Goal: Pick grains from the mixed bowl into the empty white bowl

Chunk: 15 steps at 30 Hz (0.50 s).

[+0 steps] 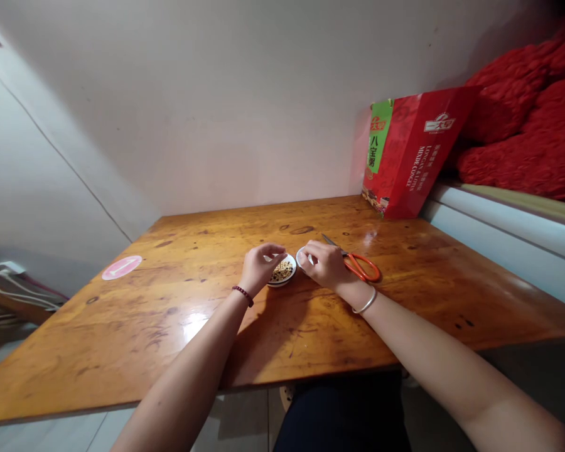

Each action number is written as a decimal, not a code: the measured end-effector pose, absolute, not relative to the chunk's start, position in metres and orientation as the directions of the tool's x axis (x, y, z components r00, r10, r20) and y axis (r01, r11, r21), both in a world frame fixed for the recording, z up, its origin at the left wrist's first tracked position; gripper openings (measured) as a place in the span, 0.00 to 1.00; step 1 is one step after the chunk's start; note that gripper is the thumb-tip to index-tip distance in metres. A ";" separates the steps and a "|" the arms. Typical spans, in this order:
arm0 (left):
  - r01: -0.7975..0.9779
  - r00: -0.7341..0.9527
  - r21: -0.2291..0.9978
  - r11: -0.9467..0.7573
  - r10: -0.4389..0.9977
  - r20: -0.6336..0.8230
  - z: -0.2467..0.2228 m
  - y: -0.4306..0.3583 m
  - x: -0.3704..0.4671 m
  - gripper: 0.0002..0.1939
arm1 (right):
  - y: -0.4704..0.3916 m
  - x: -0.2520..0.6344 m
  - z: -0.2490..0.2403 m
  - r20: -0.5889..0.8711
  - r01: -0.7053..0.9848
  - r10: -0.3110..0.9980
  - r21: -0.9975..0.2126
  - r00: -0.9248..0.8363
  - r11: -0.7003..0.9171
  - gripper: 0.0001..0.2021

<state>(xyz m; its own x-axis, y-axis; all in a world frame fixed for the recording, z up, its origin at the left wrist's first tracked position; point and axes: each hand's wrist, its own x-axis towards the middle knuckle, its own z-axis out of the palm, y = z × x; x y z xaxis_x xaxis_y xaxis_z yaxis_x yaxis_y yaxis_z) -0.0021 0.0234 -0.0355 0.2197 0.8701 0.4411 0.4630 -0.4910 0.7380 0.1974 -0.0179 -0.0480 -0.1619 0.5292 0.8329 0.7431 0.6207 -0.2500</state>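
Observation:
My left hand, a dark bead bracelet at its wrist, is over the left side of a small white bowl. Its thumb and fingertips come together in a pinch; whatever is between them is too small to make out. Inside the bowl lie small pale and black pieces, like beans or beads. My right hand, with a silver bangle, is curled over a second white dish, hiding most of it. Its thumb and index finger close near the rim, and I cannot see what they hold. Scissors with orange handles lie beside it, partly covered.
The wooden table meets a white wall at the back. A red and green carton stands at the back right, beside piled red yarn-like material on a pale ledge. A pink round sticker is at the left edge.

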 end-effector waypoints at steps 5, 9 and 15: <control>0.458 0.223 0.746 -0.484 0.875 0.430 -0.035 0.023 -0.001 0.13 | -0.018 0.198 -0.048 0.840 0.743 0.515 -0.235 -0.168 0.626 0.13; 0.454 0.226 0.745 -0.490 0.871 0.435 -0.035 0.023 -0.001 0.13 | -0.017 0.198 -0.049 0.835 0.748 0.524 -0.239 -0.167 0.619 0.13; 0.439 0.225 0.763 -0.474 0.881 0.417 -0.034 0.023 0.000 0.13 | -0.015 0.198 -0.050 0.839 0.759 0.521 -0.235 -0.157 0.608 0.14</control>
<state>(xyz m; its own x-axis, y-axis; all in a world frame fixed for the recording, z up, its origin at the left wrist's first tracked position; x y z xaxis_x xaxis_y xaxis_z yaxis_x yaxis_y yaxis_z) -0.0001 0.0228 -0.0342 0.2252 0.8806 0.4170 0.4394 -0.4738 0.7632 0.1983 -0.0153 -0.0502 -0.1574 0.5206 0.8391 0.7586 0.6078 -0.2348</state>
